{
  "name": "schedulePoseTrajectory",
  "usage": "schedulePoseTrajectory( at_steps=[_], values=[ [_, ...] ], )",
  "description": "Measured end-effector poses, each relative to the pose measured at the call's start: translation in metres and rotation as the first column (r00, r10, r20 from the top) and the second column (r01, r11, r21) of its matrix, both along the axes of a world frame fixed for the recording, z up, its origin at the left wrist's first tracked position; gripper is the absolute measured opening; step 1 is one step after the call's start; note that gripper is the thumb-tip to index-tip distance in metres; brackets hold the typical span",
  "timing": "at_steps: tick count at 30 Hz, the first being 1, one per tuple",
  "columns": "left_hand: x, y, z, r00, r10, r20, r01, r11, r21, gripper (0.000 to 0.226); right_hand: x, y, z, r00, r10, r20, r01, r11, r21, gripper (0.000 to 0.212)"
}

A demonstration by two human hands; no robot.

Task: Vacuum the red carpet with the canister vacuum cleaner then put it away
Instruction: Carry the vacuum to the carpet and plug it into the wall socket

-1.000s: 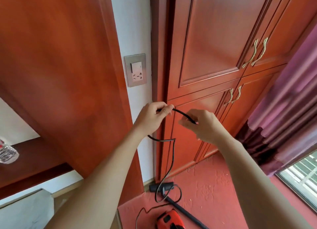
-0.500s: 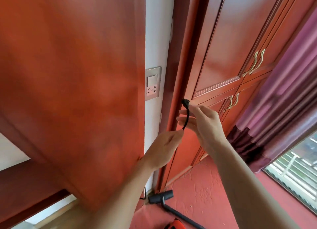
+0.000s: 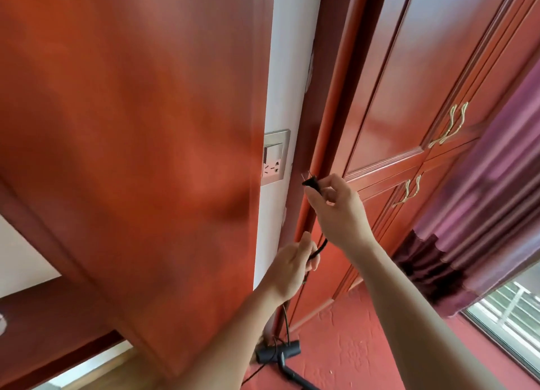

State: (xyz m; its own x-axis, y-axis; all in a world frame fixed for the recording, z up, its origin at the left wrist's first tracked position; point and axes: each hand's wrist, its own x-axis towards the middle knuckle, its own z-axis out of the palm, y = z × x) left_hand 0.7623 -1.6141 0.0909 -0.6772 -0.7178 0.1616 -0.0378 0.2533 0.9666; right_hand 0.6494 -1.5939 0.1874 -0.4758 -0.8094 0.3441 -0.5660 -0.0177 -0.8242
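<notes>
Where the left half of the frame is filled, a broad wooden panel (image 3: 131, 156) stands close to the camera, glossy reddish-brown, smooth and blurred; right of it rises a wardrobe (image 3: 409, 83) in the same polished red wood, its doors cut into raised rectangular fields with moulded edges; a purple curtain (image 3: 496, 199) hangs in soft vertical folds down the right edge, gathered into a darker ruffle lower down; the red carpet (image 3: 365, 346) spreads across the lower right, its surface rough and embossed; a narrow strip of matt white wall (image 3: 286, 68) runs between panel and wardrobe; a window (image 3: 514, 316) with a pale frame shows in the lower right corner; the right hand (image 3: 336, 211), at centre, pinches a black plug (image 3: 312, 182) between thumb and fingertips, its thin metal prongs pointing up and left, near the socket but apart from it; the left hand (image 3: 289, 268), just below, has its fingers curled round the black cord (image 3: 320, 249), which spans the two hands and drops toward the floor; of the vacuum cleaner, a dark bar-shaped floor nozzle (image 3: 277, 351) lies at bottom centre by the carpet's left edge, and its tube (image 3: 292, 375) slants to the bottom edge; a rectangular wall socket (image 3: 274, 158) with a brushed silvery frame sits on the white strip at mid-height, partly hidden by the panel; curved brass handles (image 3: 450, 126) sit in pairs on the wardrobe doors.
</notes>
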Motion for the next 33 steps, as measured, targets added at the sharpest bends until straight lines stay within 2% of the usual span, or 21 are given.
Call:
schedulePoseTrajectory(
  at_steps=[2, 5, 8, 15, 21, 33],
  values=[
    [-0.006, 0.002, -0.002, 0.999, 0.027, 0.037, -0.025, 0.999, -0.032, 0.068, -0.001, -0.008, 0.003, 0.994, 0.019, -0.111, -0.02, 1.0, -0.006, 0.016],
    [-0.017, 0.008, -0.005, 0.992, 0.082, 0.1, -0.076, 0.995, -0.062, 0.057, -0.003, -0.021, 0.002, 0.963, 0.061, -0.264, -0.052, 0.998, 0.043, 0.015],
    [-0.031, 0.011, 0.004, 0.981, 0.118, 0.157, -0.112, 0.993, -0.044, 0.049, -0.006, -0.036, 0.001, 0.936, 0.11, -0.333, -0.078, 0.991, 0.109, 0.016],
    [-0.056, -0.004, 0.015, 0.931, 0.288, 0.223, -0.294, 0.956, -0.005, 0.059, -0.009, -0.066, 0.007, 0.913, 0.163, -0.374, -0.106, 0.98, 0.17, 0.017],
    [-0.054, -0.017, 0.015, 0.943, 0.222, 0.246, -0.235, 0.972, 0.023, 0.059, -0.004, -0.073, 0.008, 0.913, 0.13, -0.386, -0.052, 0.977, 0.206, 0.013],
    [-0.045, -0.029, 0.01, 0.968, 0.129, 0.216, -0.141, 0.989, 0.04, 0.048, 0.008, -0.076, 0.003, 0.895, 0.045, -0.444, 0.043, 0.982, 0.186, 0.02]
  ],
)
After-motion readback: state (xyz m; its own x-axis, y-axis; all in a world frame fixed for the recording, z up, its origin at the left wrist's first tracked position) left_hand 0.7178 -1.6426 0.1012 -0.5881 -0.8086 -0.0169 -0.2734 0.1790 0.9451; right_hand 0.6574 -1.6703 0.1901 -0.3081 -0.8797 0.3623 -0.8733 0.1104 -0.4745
